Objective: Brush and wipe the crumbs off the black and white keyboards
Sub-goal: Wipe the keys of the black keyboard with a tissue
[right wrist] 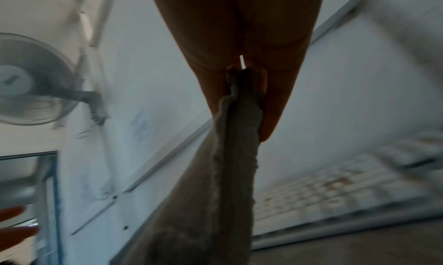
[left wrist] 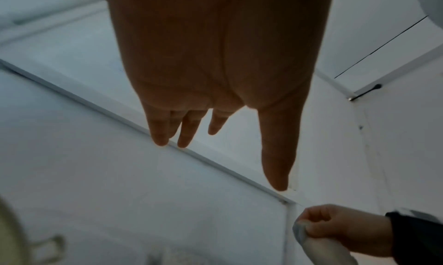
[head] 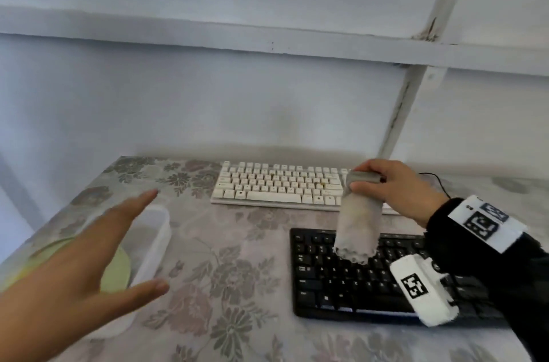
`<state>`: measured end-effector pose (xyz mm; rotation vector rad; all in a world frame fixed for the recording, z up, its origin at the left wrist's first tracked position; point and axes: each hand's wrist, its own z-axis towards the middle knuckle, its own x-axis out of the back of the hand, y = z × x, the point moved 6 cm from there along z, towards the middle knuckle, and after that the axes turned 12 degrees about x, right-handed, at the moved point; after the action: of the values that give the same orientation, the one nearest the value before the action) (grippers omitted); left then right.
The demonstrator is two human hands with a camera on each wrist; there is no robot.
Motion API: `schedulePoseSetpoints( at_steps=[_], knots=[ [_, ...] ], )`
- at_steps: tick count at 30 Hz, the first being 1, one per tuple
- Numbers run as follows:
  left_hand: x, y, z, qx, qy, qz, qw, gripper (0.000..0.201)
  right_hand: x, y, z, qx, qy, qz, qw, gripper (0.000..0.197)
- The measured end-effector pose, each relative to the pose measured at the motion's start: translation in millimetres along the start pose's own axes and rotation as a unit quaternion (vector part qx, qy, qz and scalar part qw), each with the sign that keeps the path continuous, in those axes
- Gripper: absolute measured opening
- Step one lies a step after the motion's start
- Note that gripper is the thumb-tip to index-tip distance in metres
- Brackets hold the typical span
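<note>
Wiping step, likely — right hand (head: 398,189) pinching limp grey cloth (head: 358,225) above black keyboard (head: 356,275); left hand (head: 89,260) splayed, empty — next: lower, swipe keys.

A grey cloth (head: 356,225) hangs limp from the right hand (head: 395,192), pinched at its top edge, its frayed lower hem dangling just above the back rows of the black keyboard (head: 356,275). That black keyboard lies flat below the right hand and wrist. The white keyboard (head: 276,186) lies flat just beyond the hand, against the wall, with small yellowish crumbs on the keys towards its right end, nearest the hand.
</note>
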<state>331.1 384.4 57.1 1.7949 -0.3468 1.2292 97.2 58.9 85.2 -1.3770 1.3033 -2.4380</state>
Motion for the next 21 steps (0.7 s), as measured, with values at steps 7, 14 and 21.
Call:
schedulePoseSetpoints(
  at_steps=[7, 14, 21],
  knots=[
    [-71, 113, 15, -0.051, -0.119, 0.011, 0.992, 0.091, 57, 102, -44, -0.133, -0.048, -0.004, 0.990, 0.024],
    [-128, 150, 43, -0.055, -0.160, 0.063, 0.984, 0.131, 56, 138, -54, -0.145, -0.090, -0.128, 0.977, 0.022],
    [-153, 152, 53, -0.012, -0.193, 0.100, 0.976, 0.135, 53, 116, -55, -0.045, -0.087, -0.339, 0.936, 0.027]
  ],
)
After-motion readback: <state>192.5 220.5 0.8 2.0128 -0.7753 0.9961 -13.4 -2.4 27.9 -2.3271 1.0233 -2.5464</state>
